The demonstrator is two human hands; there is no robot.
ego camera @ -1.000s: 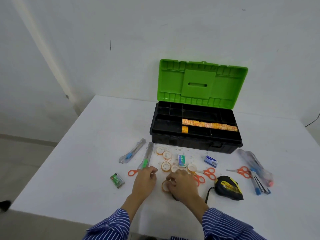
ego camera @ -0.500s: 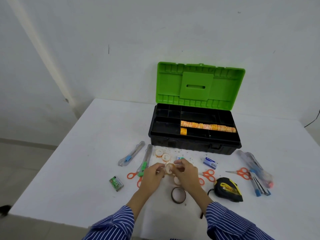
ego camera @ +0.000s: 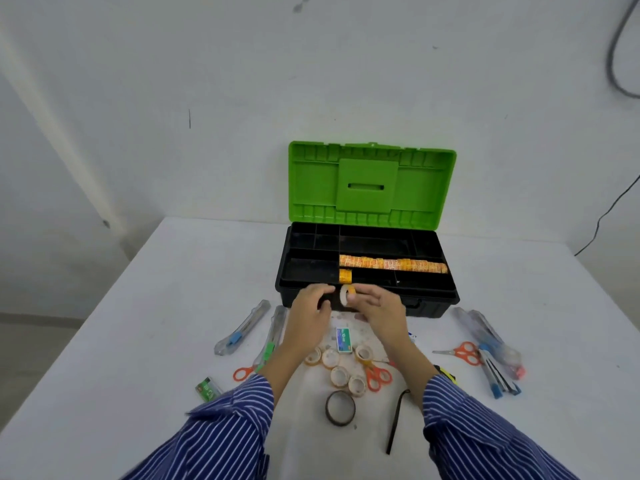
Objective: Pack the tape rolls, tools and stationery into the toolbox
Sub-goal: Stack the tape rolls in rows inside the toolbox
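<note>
Both hands are up at the near wall of the open toolbox (ego camera: 367, 303), green lid standing up at the far side. The right hand (ego camera: 379, 306) has its fingertips pinched on a small tape roll (ego camera: 347, 294), held upright just over the box's near rim. The left hand (ego camera: 310, 306) sits just left of it, fingers loosely curled, gripping nothing. There's already a row of orange rolls (ego camera: 393, 264) in the tray, and more loose tape rolls (ego camera: 341, 370) on the white table (ego camera: 138, 323) nearer me.
</note>
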